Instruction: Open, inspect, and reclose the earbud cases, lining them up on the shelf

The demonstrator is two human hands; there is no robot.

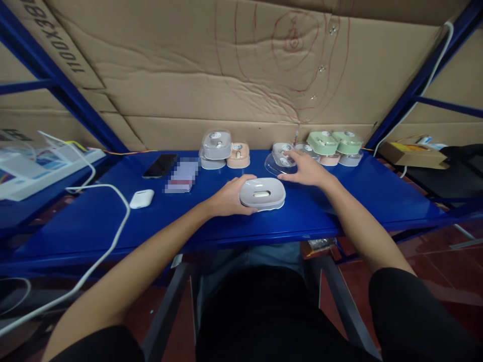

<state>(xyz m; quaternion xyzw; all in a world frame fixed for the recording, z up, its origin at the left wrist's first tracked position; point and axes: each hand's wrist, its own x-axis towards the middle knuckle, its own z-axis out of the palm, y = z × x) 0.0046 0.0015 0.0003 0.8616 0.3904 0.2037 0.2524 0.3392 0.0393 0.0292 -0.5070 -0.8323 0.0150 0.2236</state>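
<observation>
A light grey oval case (262, 193) with a slot in its top sits on the blue table near the front edge. My left hand (233, 197) is closed around its left end, fingers behind and thumb at the near side. Farther back on the right, my right hand (306, 168) has its thumb and fingers spread at a clear plastic cover (272, 166). That cover lies in front of another grey case (281, 151). Whether my right fingertips touch the cover or the case behind it, I cannot tell.
Stacked grey and peach cases (238, 156) stand at the back, left of centre. Green cases (322, 143) top other stacks at back right. On the left lie a black phone (160, 166), a pixelated phone (182, 176), a white earbud case (142, 198) and a white cable (123, 221).
</observation>
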